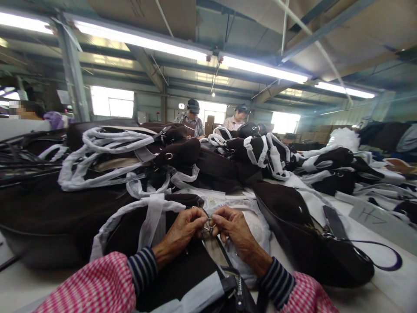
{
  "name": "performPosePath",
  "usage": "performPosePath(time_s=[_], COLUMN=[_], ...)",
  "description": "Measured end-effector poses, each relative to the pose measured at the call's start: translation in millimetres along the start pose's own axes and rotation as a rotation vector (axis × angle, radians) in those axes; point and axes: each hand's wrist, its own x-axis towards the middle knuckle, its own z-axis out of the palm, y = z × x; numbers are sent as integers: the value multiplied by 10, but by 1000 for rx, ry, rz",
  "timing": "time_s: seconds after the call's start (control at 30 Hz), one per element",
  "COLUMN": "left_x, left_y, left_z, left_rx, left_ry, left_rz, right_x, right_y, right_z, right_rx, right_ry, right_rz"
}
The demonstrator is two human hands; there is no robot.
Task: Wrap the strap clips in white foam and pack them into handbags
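One marking noted: a pale sheet (392, 227) at the right of the bench (386, 271) bears large dark strokes, an H-like character beside an angular one, perhaps inverted; exact reading unconfirmed.

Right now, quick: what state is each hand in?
Left hand: closed, fingertips pinched on a small metal piece.
Right hand: closed, fingertips pinched at the same piece.

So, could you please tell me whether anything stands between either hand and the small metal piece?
Nothing visible does: the left hand and right hand both have their fingertips at the small metal piece, above the dark bag. The fingers partly hide it.
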Motion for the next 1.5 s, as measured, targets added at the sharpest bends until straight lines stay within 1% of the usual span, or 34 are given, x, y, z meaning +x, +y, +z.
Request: performPosePath(time_s=[0.17,0.3,0.77,1.1,1.33,1.5], left_x=[25,16,1,2,12,3], left_y=[-40,-31,21,-6,-35,-25], left_z=[26,47,70,60,54,38], left_rx=[-68,-97,-83,-56,0,-5], left_ry=[21,43,71,57,41,19], left_rz=[-30,-49,-49,-46,-8,8], right_x=[-7,1,-1,6,53,62], right_y=[6,17,28,31,115,122], right_z=[8,3,23,39,20,33], right_rx=[15,14,16,-53,-96,-111], right_ry=[13,24,39,38,3,-24], right_rz=[11,11,5,-23,-25,-36])
